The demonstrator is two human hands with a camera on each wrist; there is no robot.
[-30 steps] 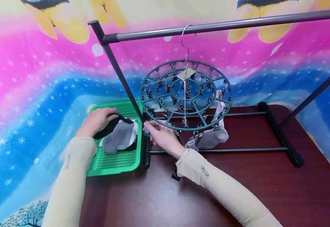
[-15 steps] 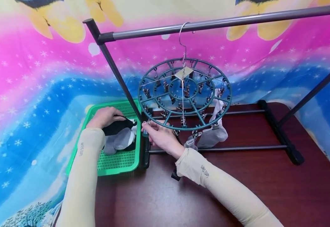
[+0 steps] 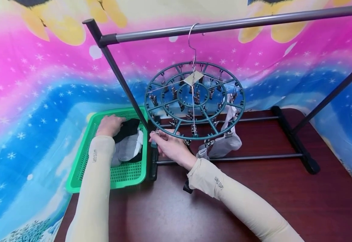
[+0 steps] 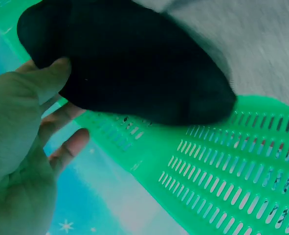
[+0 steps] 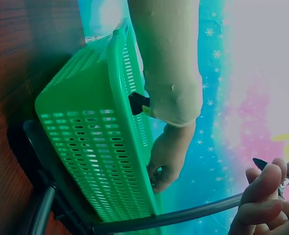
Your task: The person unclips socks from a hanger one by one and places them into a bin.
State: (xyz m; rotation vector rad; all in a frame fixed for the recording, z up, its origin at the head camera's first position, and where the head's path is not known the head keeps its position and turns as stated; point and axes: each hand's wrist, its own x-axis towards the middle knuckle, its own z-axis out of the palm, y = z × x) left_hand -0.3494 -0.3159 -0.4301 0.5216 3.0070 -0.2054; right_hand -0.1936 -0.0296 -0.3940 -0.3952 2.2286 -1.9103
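My left hand (image 3: 111,125) is inside the green basket (image 3: 70,183), pinching a black sock (image 3: 128,129) at one end. In the left wrist view the thumb lies over the black sock (image 4: 134,63) and the other fingers are behind or below it. Grey-and-white socks (image 3: 128,149) lie beside it in the basket. My right hand (image 3: 173,146) pinches a small clip (image 3: 154,143) at the near left rim of the round dark-green clip hanger (image 3: 207,136). The right wrist view shows the clip's dark tip (image 5: 259,164) sticking out between the fingers.
The hanger hooks over the bar (image 3: 164,32) of a grey rack. Light grey socks (image 3: 225,147) hang from its right side. The rack's left post (image 3: 121,80) stands between basket and hanger. A dark red-brown table (image 3: 170,208) bears everything, with a patterned cloth behind.
My left hand lowered the black sock and moved it slightly in the basket, so more of it lies spread to the hand's right. The right hand stays on the clip. The view shifted slightly.
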